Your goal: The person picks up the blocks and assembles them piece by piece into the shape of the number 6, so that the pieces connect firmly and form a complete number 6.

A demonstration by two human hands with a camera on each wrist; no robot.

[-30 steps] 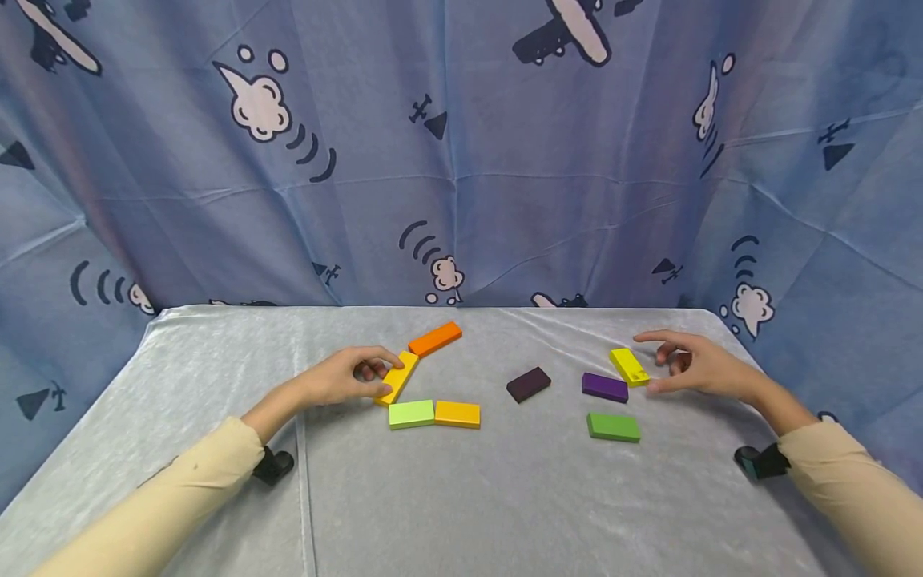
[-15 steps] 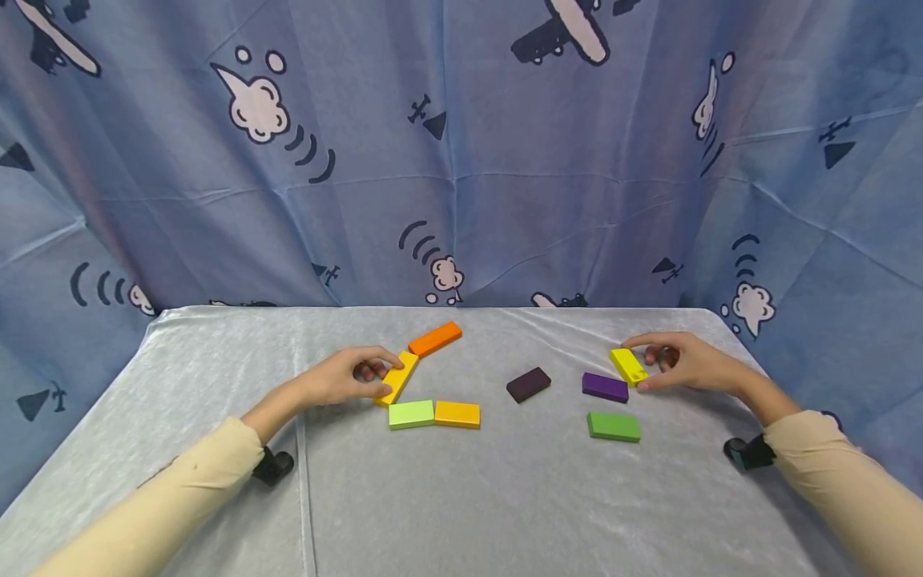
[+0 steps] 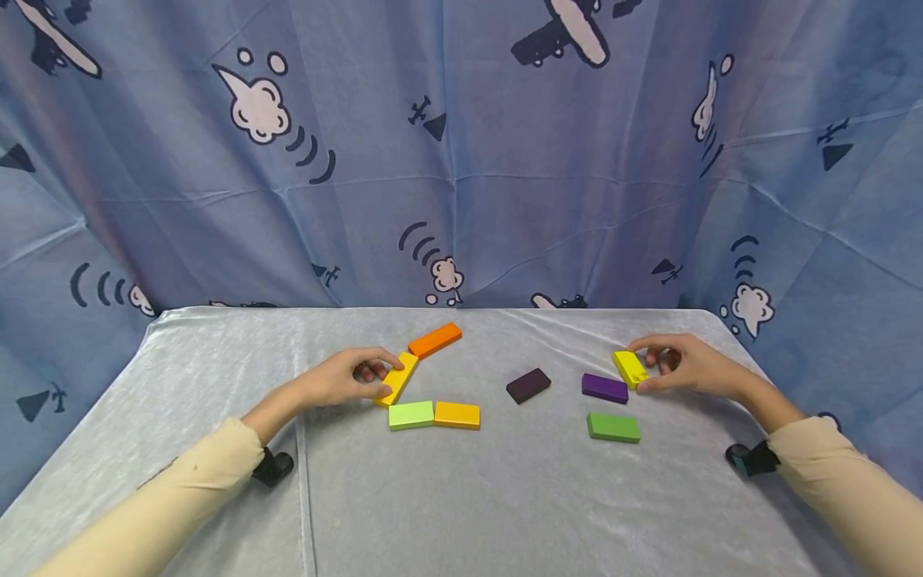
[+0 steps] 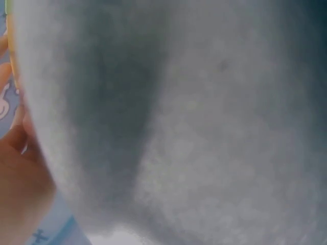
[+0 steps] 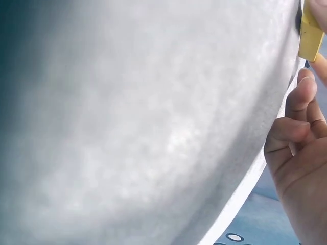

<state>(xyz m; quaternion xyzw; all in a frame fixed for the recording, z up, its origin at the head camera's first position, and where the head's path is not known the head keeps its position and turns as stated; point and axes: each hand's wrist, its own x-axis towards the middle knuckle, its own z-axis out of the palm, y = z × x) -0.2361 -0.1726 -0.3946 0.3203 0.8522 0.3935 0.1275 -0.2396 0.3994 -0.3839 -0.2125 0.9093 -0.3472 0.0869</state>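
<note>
My left hand (image 3: 342, 377) pinches an amber-yellow block (image 3: 401, 375) between thumb and index finger; it lies slanted on the table. An orange block (image 3: 435, 340) touches or nearly touches its far end. Below its near end sit a light green block (image 3: 411, 415) and another amber block (image 3: 457, 415), end to end. On the right, my right hand (image 3: 688, 367) pinches a bright yellow block (image 3: 630, 369) by its two ends. In the right wrist view the yellow block (image 5: 310, 35) shows at the upper edge, between thumb and finger, with the other fingers curled.
A purple block (image 3: 604, 388) lies just left of the bright yellow one. Nearer me is a green block (image 3: 614, 427), and a dark brown block (image 3: 529, 385) lies mid-table. Grey cloth covers the table (image 3: 461, 497); a blue patterned curtain (image 3: 505, 160) hangs behind it.
My right hand has moved left to the bright yellow block and closed thumb and finger on it; the block has shifted slightly right. The left hand and its block have stayed put.
</note>
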